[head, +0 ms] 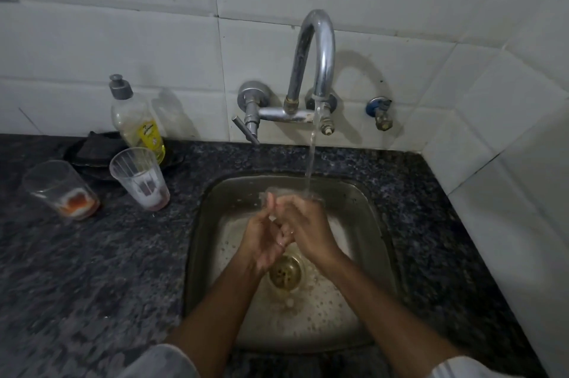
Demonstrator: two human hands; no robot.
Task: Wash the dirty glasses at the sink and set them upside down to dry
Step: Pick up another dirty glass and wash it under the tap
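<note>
Left hand: we see our left hand reaching over the sink, fingers curled against the right.
Right hand: our right hand closes with it around a clear glass, barely visible.
Water: the tap stream lands at the glass rim.
Waiting glasses: two dirty glasses stand upright on the counter, left of the sink, beside the soap bottle.
</note>
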